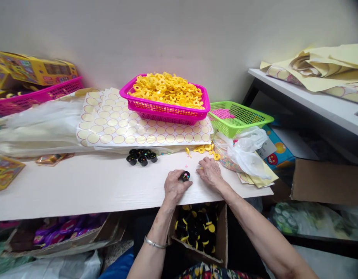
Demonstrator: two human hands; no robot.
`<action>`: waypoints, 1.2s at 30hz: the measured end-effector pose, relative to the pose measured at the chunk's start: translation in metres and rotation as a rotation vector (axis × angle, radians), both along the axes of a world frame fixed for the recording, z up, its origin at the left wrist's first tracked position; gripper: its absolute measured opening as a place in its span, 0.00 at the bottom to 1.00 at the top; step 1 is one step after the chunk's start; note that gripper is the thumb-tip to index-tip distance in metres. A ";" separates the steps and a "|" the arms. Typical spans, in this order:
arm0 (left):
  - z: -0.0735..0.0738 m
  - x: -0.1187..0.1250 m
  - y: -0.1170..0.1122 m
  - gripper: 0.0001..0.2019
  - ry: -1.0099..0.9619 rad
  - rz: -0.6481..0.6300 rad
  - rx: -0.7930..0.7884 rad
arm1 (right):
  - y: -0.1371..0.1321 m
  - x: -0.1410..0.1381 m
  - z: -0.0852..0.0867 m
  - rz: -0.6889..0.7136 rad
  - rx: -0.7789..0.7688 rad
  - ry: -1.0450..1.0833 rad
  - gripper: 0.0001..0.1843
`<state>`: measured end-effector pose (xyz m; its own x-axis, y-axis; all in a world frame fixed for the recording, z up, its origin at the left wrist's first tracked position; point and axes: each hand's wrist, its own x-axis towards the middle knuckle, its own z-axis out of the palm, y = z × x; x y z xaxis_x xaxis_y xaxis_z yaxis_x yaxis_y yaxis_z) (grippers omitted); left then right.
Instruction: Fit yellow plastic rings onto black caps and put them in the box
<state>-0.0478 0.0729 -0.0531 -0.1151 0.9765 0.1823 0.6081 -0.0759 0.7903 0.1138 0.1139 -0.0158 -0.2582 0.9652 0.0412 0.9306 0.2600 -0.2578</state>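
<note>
Near the front edge of the white table, the left hand wraps thumb and fingers around 1 black cup, its base hidden. The right hand curls nearby; whether it pinches anything, I cannot tell. The tabletop partly hides the cardboard box below.

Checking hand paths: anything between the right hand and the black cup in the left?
Nothing visible stands between the right hand and the black cup in the left hand. A loose pink bead lies just beyond the cup, off the direct line.
</note>
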 end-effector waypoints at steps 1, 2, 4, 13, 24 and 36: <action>0.000 0.000 0.000 0.17 -0.001 0.001 -0.005 | 0.000 0.000 -0.001 0.024 0.004 0.030 0.08; 0.000 0.000 0.000 0.18 0.000 0.000 -0.008 | 0.002 -0.001 -0.003 0.060 0.008 0.059 0.08; -0.001 -0.001 0.000 0.19 0.002 -0.006 -0.005 | 0.007 -0.006 -0.005 0.138 0.018 0.103 0.09; -0.007 -0.006 -0.002 0.23 -0.171 -0.038 0.055 | 0.015 -0.005 -0.010 0.092 0.130 0.288 0.08; -0.008 -0.023 -0.004 0.19 -0.665 0.177 0.119 | -0.050 0.053 -0.042 -0.076 0.339 0.540 0.08; -0.005 -0.009 -0.013 0.18 -0.688 0.145 0.041 | -0.008 0.013 -0.010 -0.045 0.073 0.043 0.09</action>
<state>-0.0568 0.0600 -0.0580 -0.3463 0.9364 0.0571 -0.0229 -0.0693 0.9973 0.1273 0.1055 -0.0253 -0.2110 0.9698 0.1220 0.9304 0.2376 -0.2793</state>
